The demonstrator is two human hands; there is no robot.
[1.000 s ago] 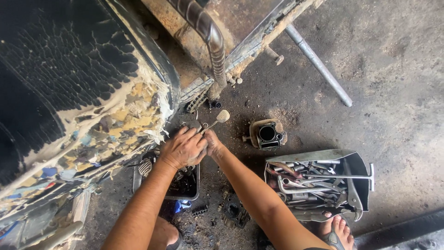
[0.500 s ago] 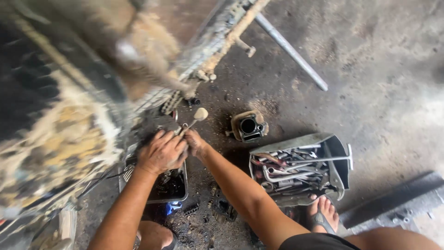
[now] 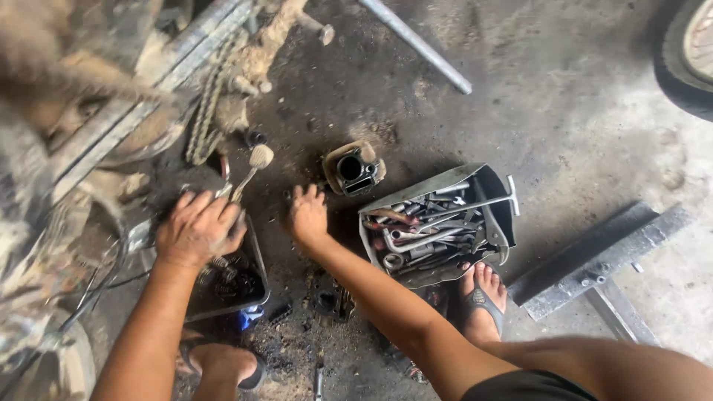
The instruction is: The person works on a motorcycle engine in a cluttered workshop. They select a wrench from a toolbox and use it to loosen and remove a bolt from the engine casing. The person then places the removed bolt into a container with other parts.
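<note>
My left hand (image 3: 199, 229) rests palm down on the rim of a dark square tray (image 3: 236, 288) of small greasy parts, beside the handle of a brush (image 3: 251, 167) that sticks up from it. Whether the fingers grip anything is hidden. My right hand (image 3: 307, 215) lies flat on the oily floor with fingers spread, holding nothing, just left of a small engine cylinder (image 3: 353, 169). A muddy motorcycle frame with its drive chain (image 3: 205, 119) stands at the upper left.
A metal toolbox (image 3: 438, 223) full of wrenches sits right of my right arm, my sandalled foot (image 3: 481, 295) against it. A long steel rod (image 3: 416, 44) lies at the top. A steel stand (image 3: 603, 260) and a tyre (image 3: 687, 56) are at the right.
The view has swung right and down, so the motorcycle slid off to the left. My right hand has moved away from my left hand and now lies on the floor near the cylinder.
</note>
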